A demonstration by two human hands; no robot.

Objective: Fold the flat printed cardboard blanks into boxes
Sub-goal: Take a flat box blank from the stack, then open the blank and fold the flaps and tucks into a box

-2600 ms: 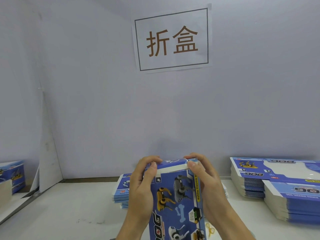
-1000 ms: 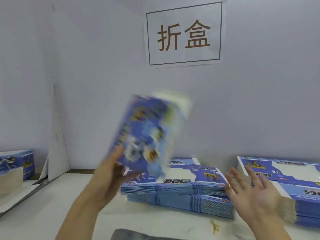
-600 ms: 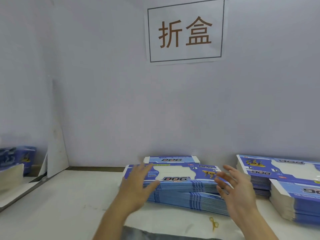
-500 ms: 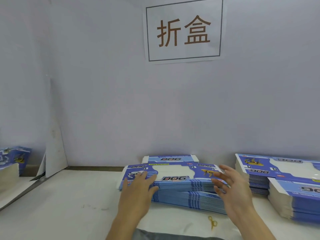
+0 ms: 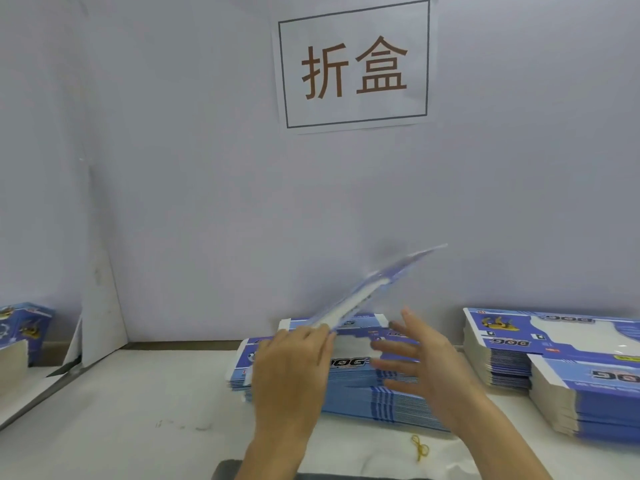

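Observation:
A stack of flat blue printed blanks [image 5: 349,386] lies in the middle of the white table. My left hand [image 5: 292,367] pinches one blank [image 5: 374,289] by its near end and holds it tilted up, its far end rising to the right above the stack; the blank is blurred. My right hand [image 5: 420,355] hovers over the stack's right part with fingers spread, holding nothing, just below the raised blank.
Two more stacks of blanks [image 5: 554,362] sit at the right. Folded blue boxes [image 5: 20,334] stand at the far left beyond a white partition [image 5: 100,306]. A yellow rubber band [image 5: 419,447] lies near the front edge. A paper sign [image 5: 355,64] hangs on the wall.
The folded box left my left hand toward the left. Both hands came down onto the middle stack, and my left hand has since lifted its top blank at a slant.

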